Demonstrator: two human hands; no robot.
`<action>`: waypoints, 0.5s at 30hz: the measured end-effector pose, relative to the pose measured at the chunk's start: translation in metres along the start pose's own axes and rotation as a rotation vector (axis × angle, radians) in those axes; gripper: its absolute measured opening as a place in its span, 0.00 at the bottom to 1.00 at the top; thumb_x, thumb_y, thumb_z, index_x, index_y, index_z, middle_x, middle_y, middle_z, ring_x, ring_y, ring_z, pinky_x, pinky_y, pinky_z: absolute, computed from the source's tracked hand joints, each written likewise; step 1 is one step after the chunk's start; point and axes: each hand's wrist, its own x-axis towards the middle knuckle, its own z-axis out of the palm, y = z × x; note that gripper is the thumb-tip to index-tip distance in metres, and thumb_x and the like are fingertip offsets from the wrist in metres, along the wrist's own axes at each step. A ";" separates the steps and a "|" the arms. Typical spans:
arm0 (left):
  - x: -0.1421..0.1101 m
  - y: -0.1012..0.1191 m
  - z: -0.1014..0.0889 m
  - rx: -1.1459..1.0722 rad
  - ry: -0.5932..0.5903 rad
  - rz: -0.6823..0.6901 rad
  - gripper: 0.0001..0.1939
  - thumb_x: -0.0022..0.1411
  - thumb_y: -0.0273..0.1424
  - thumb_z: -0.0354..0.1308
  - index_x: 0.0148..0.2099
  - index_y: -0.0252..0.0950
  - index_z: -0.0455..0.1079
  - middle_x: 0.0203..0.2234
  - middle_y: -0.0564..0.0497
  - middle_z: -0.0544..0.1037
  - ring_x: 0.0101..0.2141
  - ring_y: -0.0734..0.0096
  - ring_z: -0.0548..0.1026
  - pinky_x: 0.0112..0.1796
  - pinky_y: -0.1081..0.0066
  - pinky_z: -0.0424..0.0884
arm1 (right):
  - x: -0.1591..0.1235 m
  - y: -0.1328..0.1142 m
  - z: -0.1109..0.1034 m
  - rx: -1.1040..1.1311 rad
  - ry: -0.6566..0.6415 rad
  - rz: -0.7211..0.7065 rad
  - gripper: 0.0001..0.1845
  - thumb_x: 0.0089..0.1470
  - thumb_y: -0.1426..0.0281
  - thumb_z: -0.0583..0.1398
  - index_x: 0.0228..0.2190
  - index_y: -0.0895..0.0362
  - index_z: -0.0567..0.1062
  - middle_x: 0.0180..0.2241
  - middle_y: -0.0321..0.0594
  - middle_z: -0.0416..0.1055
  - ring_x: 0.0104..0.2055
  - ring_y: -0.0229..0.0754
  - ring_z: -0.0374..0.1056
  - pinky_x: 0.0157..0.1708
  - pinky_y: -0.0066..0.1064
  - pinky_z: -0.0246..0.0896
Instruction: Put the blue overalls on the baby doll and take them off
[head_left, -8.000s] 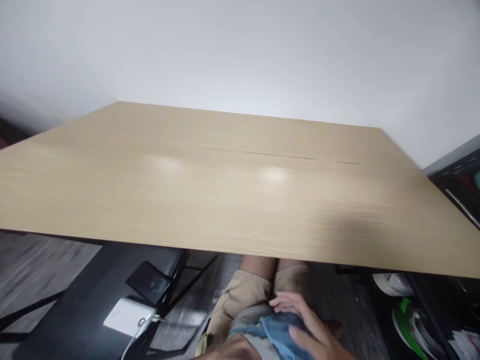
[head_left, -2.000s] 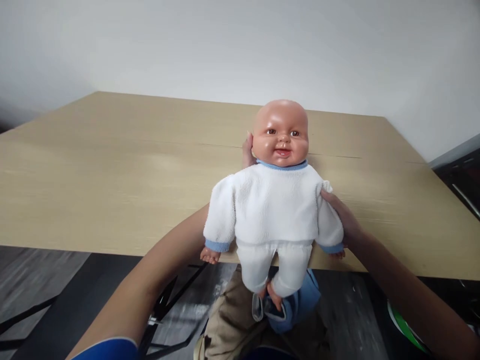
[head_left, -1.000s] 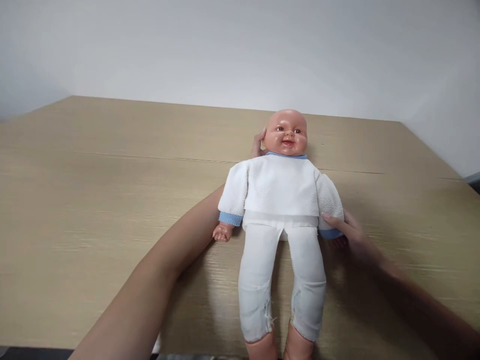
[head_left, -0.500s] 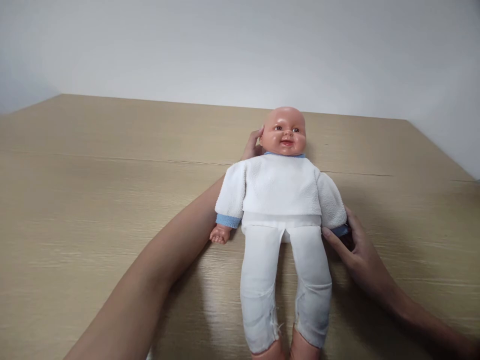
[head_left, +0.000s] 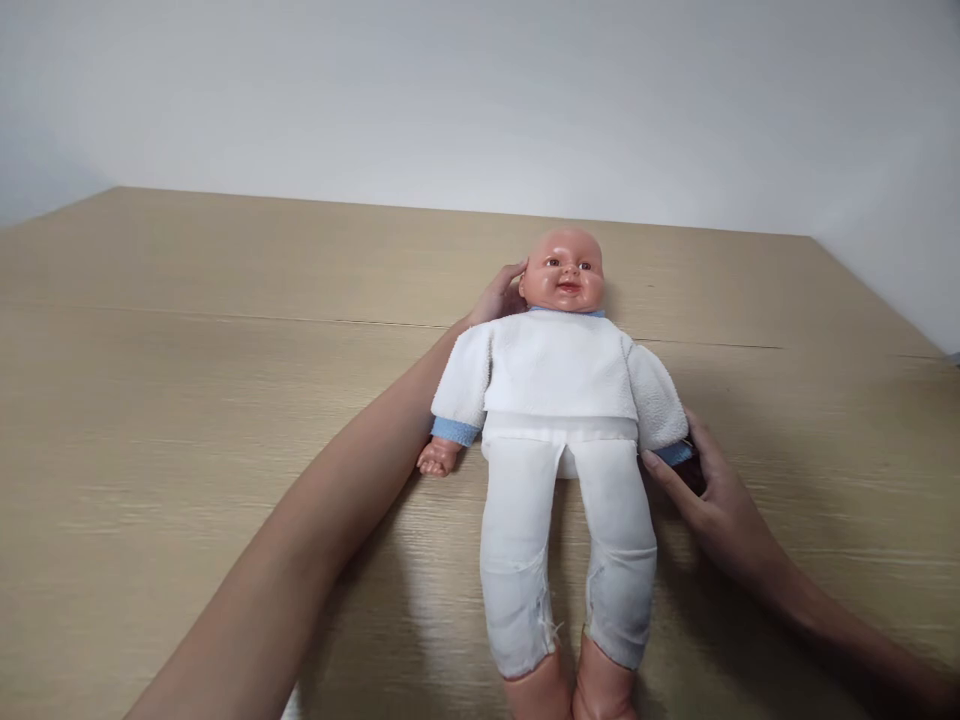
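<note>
A baby doll with a bald plastic head, a white fleece top with blue cuffs and white trousers lies on its back, face up, feet toward me. My left hand reaches up along one side and cups the back of the doll's head; most of its fingers are hidden behind the head and shoulder. On the other side, my right hand is wrapped around the doll's sleeve end at the blue cuff, thumb on top. That hand covers the doll's own hand.
The doll is over a light wood-grain table with a thin seam running across it. Behind the table's far edge stands a plain pale wall.
The doll's head has dropped a little and tipped back, with my left hand following it. Its legs have shifted slightly up in view, showing more of the feet. Both hands keep their hold.
</note>
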 end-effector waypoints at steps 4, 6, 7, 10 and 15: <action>0.002 0.000 -0.004 0.007 0.013 0.020 0.43 0.69 0.65 0.66 0.71 0.39 0.79 0.56 0.43 0.89 0.67 0.30 0.80 0.73 0.42 0.68 | 0.001 0.000 0.001 0.013 -0.005 0.002 0.40 0.68 0.43 0.68 0.72 0.44 0.68 0.73 0.49 0.72 0.75 0.64 0.69 0.78 0.64 0.59; 0.003 0.001 -0.005 0.015 0.011 0.009 0.42 0.68 0.64 0.67 0.70 0.39 0.80 0.56 0.43 0.89 0.67 0.29 0.79 0.73 0.42 0.69 | 0.001 0.000 0.001 0.015 -0.007 -0.002 0.41 0.68 0.43 0.68 0.73 0.44 0.68 0.73 0.49 0.73 0.75 0.64 0.69 0.78 0.63 0.59; 0.003 0.002 -0.006 0.018 0.009 0.003 0.41 0.68 0.64 0.68 0.69 0.39 0.81 0.57 0.43 0.89 0.67 0.29 0.79 0.73 0.42 0.69 | 0.001 0.000 0.001 0.015 -0.006 -0.008 0.41 0.67 0.43 0.69 0.73 0.44 0.69 0.73 0.49 0.73 0.75 0.64 0.70 0.78 0.63 0.61; 0.002 0.004 -0.007 0.018 0.004 0.003 0.39 0.68 0.63 0.69 0.66 0.39 0.82 0.57 0.43 0.89 0.68 0.29 0.78 0.73 0.42 0.67 | 0.001 0.002 0.001 0.026 -0.002 -0.027 0.41 0.66 0.44 0.70 0.72 0.44 0.70 0.71 0.49 0.75 0.74 0.65 0.71 0.76 0.63 0.65; -0.001 0.004 -0.005 0.014 0.000 0.013 0.37 0.68 0.61 0.69 0.66 0.39 0.83 0.56 0.43 0.89 0.68 0.28 0.78 0.73 0.41 0.67 | 0.002 0.003 0.001 0.027 0.006 -0.033 0.41 0.65 0.46 0.71 0.72 0.43 0.71 0.70 0.48 0.76 0.72 0.65 0.72 0.74 0.64 0.66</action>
